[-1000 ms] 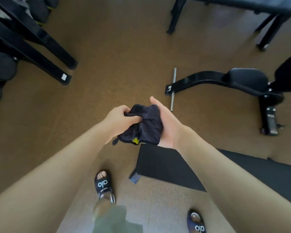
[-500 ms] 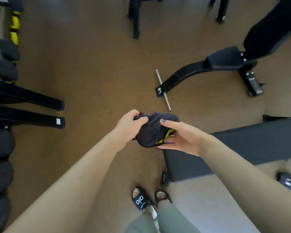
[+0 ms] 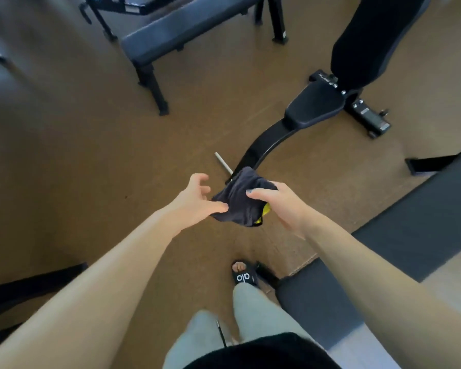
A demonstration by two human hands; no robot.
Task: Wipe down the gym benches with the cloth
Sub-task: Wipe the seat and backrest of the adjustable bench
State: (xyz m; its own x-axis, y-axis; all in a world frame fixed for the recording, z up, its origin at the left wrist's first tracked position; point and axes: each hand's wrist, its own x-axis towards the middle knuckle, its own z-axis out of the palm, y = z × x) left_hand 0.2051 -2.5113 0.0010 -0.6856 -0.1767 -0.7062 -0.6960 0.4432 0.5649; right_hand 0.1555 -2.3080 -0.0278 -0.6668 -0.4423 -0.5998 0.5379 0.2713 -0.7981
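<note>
A crumpled dark navy cloth [image 3: 238,199] with a yellow patch hangs in the air in front of me. My right hand [image 3: 281,206] grips it from the right, fingers curled over its top. My left hand [image 3: 194,198] is beside it with fingers spread, only the thumb touching the cloth's lower left edge. A flat padded bench [image 3: 410,209] runs along my right, just below the hands. An adjustable bench with a black seat [image 3: 314,105] and raised backrest [image 3: 370,41] stands ahead to the right. Another flat bench [image 3: 186,25] stands at the top.
A short steel rod [image 3: 222,163] lies on the brown floor by the adjustable bench's front foot. Black rack legs [image 3: 24,286] reach in from the left edge. My sandalled foot [image 3: 244,275] stands next to the near bench's leg.
My left hand has loosened its grip on the cloth and spread its fingers. The right hand now holds the cloth from above. My view has swung toward the benches ahead.
</note>
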